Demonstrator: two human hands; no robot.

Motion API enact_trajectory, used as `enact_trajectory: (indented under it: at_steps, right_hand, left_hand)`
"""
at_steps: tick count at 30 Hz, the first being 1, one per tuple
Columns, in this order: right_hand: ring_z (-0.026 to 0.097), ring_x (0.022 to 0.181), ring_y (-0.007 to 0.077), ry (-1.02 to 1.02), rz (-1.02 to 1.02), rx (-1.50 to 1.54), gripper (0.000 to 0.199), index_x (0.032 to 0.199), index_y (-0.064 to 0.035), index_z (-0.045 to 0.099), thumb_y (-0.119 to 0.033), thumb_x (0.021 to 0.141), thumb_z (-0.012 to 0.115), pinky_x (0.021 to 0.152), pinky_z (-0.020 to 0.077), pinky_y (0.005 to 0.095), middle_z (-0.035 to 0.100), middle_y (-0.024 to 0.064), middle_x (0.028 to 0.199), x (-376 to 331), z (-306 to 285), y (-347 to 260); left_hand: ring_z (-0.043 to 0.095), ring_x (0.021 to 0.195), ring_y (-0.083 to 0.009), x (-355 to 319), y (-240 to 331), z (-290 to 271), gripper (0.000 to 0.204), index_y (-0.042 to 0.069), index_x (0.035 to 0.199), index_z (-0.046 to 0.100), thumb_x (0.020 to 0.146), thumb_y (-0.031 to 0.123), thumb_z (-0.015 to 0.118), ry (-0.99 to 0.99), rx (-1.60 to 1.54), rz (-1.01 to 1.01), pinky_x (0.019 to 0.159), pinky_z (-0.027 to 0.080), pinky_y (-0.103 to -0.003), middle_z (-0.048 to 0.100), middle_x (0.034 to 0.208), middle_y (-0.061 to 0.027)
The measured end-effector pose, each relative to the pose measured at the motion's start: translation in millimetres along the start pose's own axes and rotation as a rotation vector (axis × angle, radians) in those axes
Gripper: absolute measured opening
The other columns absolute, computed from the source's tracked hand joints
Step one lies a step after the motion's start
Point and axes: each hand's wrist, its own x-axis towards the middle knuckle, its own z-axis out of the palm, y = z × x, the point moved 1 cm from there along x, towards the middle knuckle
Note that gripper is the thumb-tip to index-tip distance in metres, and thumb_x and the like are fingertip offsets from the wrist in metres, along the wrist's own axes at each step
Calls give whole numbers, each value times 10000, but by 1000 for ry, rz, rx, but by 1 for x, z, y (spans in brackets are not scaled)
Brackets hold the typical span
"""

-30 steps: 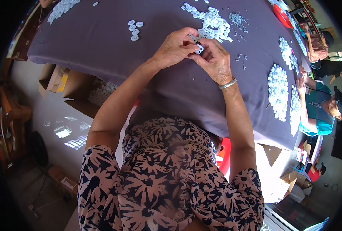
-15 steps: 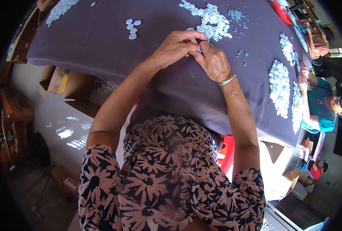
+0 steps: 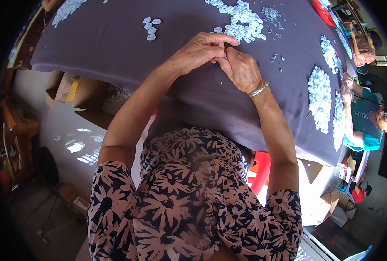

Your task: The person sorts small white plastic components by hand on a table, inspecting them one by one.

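Left hand [image 3: 201,52] and right hand [image 3: 243,73] are being held pinched closed inside the near edge of the table [image 3: 111,48], apparently for steadying a small piece hidden between them, white oval pieces [image 3: 244,19] being stored heaped just beyond, presumably for reach.

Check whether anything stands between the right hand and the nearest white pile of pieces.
Only an outstretched finger of the left hand, close to the near edge of the white pile; right of that finger, just dark tablecloth separates pile and right hand.
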Motion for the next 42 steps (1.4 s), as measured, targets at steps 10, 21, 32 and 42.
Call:
enact_trajectory:
  at_steps: [10,21,32,42]
  right_hand:
    - [604,602,320,-12,-57,-28,220,754,-18,490,-159,854,626,516,485,379,586,152,671,-1,1,-1]
    - [500,498,180,185,198,52,254,740,-29,526,-194,797,710,488,427,308,527,85,582,2,-13,3]
    - [484,604,61,254,374,231,86,839,-24,622,-94,823,669,569,422,219,536,26,661,5,-9,18]
    - [566,737,280,175,114,38,145,786,-42,568,-56,705,688,647,465,366,563,90,769,19,14,-1]
  left_hand:
    - [451,649,-86,-2,14,-4,369,76,1130,631,779,50,522,-96,20,-73,620,413,-237,499,736,11]
    - [486,664,-73,-4,19,-38,282,56,1117,557,843,97,615,153,265,-79,596,413,-236,540,757,32]
    - [626,769,-140,-17,23,-89,149,97,953,670,814,100,616,799,1121,33,694,498,-270,665,910,-31]
    - [624,796,-135,0,11,-37,179,24,993,641,817,44,617,406,764,174,713,484,-254,666,894,-78]
